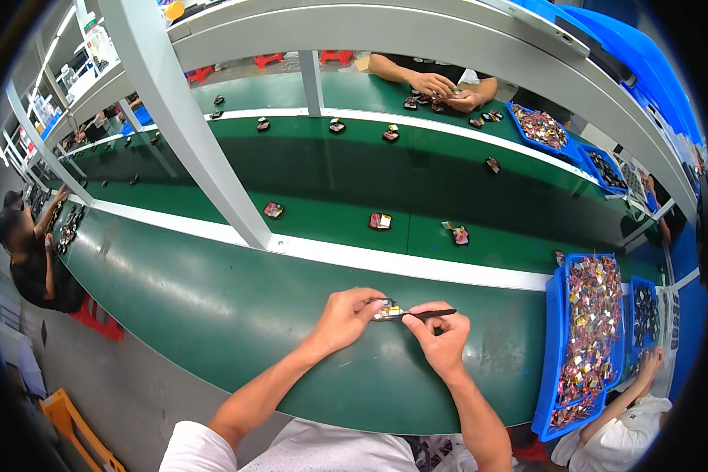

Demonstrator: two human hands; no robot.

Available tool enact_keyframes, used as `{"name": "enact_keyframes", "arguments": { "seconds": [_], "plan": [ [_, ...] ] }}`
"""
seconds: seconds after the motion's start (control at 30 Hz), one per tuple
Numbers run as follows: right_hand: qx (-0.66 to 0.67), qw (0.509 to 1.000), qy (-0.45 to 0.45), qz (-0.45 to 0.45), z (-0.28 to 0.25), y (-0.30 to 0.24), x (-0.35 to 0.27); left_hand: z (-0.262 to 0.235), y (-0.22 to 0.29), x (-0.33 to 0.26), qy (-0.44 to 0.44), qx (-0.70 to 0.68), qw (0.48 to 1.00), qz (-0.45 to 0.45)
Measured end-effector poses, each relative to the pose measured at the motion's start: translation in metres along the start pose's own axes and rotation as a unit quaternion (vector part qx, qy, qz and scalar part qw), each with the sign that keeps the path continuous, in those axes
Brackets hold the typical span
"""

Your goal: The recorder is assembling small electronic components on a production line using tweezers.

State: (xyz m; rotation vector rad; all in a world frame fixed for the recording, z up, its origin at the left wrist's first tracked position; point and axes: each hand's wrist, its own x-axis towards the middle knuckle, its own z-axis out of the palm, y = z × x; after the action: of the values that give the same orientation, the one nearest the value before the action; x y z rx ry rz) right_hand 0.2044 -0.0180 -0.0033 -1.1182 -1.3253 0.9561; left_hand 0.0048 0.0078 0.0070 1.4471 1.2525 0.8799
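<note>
The left hand (346, 318) grasps a small dark unit (388, 312) with white and yellow bits showing on top, pinched at its left side between thumb and fingers. The right hand (442, 337) grips a slim black tool (436, 314) between thumb and fingers, its left end at the unit's right side and its other end pointing right. Both hands are over the green counter (212, 295), and the unit sits nearer the far edge than the near one; whether it touches the surface I cannot tell. Toward the counter's right end stands a blue tray (553, 346), heaped with small red, white and yellow wired pieces. A white rail (417, 267) runs along the far edge, with a grey post (189, 126) rising from it left of the hands. Past the rail, a green belt (330, 228) carries spaced-out units, among them a red-and-black one (381, 221) roughly straight beyond the hands. Across the belt, a co-worker's hands (447, 90) are together above several dark units near another blue tray (554, 146).
</note>
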Motion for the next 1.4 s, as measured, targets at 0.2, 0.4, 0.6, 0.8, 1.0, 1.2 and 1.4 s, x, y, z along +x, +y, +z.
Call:
{"name": "enact_keyframes", "arguments": {
  "seconds": [0.2, 0.4, 0.6, 0.8, 1.0, 1.2, 1.4],
  "plan": [
    [-0.071, 0.997, -0.007, -0.029, -0.001, 0.002, -0.001, 0.006, -0.017, 0.001, 0.033, 0.017, 0.996, 0.079],
    [-0.057, 0.998, -0.003, 0.001, 0.000, 0.000, 0.000, 0.010, -0.019, 0.002, 0.050, -0.026, 0.996, 0.074],
    [0.036, 0.998, 0.007, 0.054, 0.000, 0.003, 0.002, 0.011, -0.011, -0.002, 0.045, -0.062, 0.995, 0.068],
    [0.034, 0.997, 0.004, 0.065, -0.002, 0.003, 0.001, 0.008, -0.002, -0.003, 0.038, -0.094, 0.994, 0.040],
    [-0.080, 0.996, 0.005, -0.025, -0.002, 0.003, -0.001, 0.009, 0.000, -0.004, 0.059, -0.081, 0.994, 0.032],
    [0.016, 1.000, 0.002, 0.017, -0.001, 0.008, 0.000, 0.010, -0.001, -0.005, 0.041, -0.105, 0.993, 0.036],
    [0.121, 0.985, -0.001, 0.125, -0.001, -0.007, 0.003, 0.011, -0.002, -0.005, 0.047, -0.109, 0.991, 0.058]
  ]
}}
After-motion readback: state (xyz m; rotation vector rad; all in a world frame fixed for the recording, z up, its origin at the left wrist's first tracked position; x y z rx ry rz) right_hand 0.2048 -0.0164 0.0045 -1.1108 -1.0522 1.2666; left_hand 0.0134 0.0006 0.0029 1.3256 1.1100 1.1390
